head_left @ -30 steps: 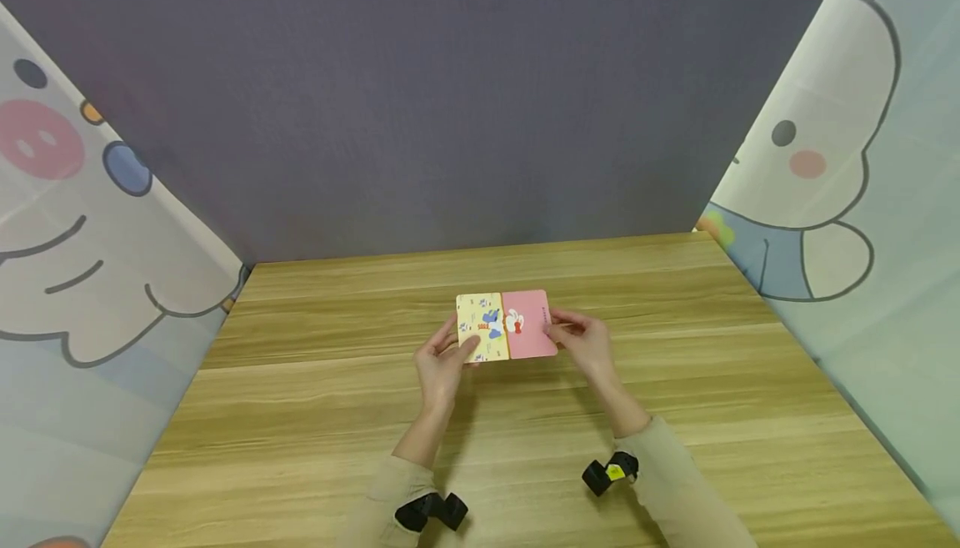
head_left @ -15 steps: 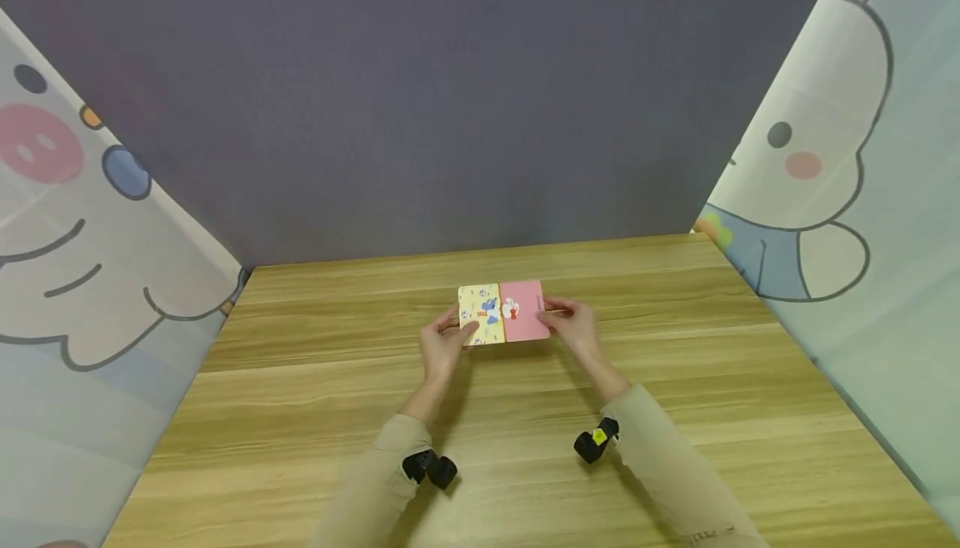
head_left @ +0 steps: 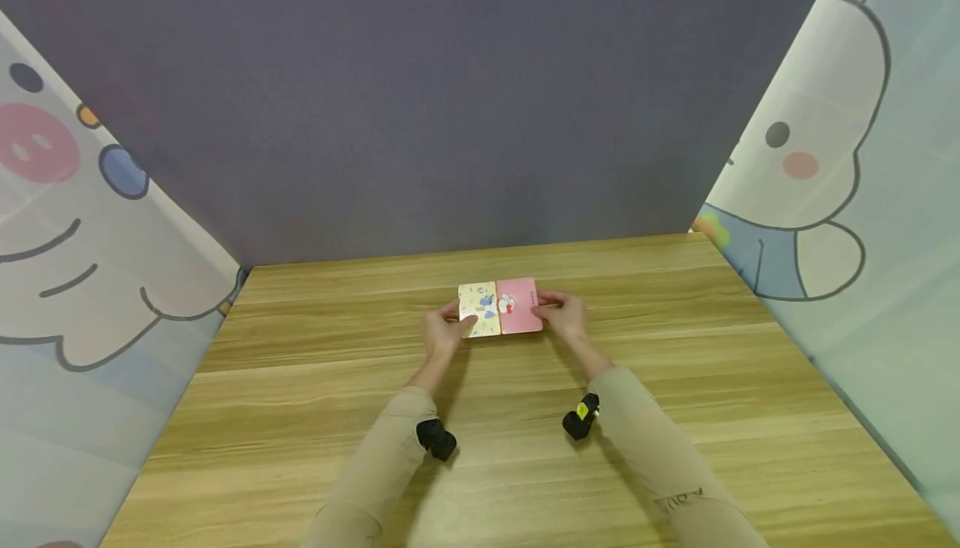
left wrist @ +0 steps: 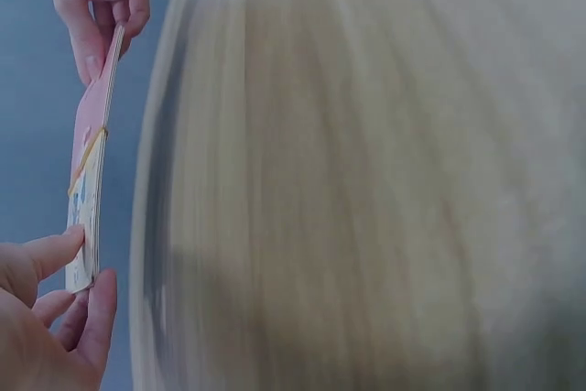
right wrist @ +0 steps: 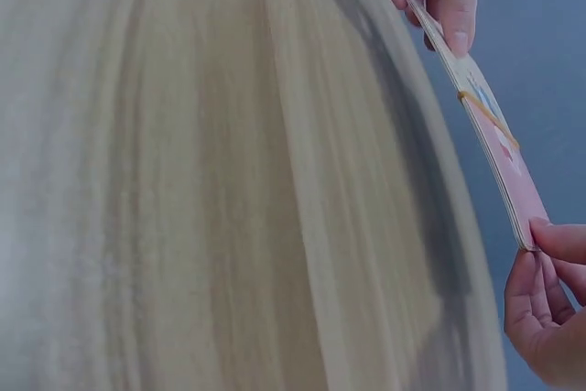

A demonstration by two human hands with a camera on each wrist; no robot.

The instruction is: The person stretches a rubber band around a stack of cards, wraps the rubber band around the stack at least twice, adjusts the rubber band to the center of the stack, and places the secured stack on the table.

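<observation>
Both hands hold a small notebook (head_left: 519, 316) between them over the table, one at each end. Its cover is pale yellow with blue figures on the left part and pink with a white rabbit on the right. Around its middle runs an orange-yellow rubber band (left wrist: 88, 160), and page edges show along its side. My left hand (head_left: 441, 333) pinches the yellow end, thumb on the cover and fingers beneath. At the pink end my right hand (head_left: 567, 317) grips the edge the same way, its thumb (right wrist: 560, 239) lying on the cover.
The wood-grain table (head_left: 300, 414) stretches out on all sides below the hands. A dark grey panel (head_left: 480, 114) rises behind its far edge. Cartoon-printed curtains (head_left: 67, 281) hang at left and right. Black wrist cameras (head_left: 437, 439) sit on both sleeves.
Both hands have carried the notebook forward, away from the body, and the sleeves reach further over the table. The grip at each end looks the same.
</observation>
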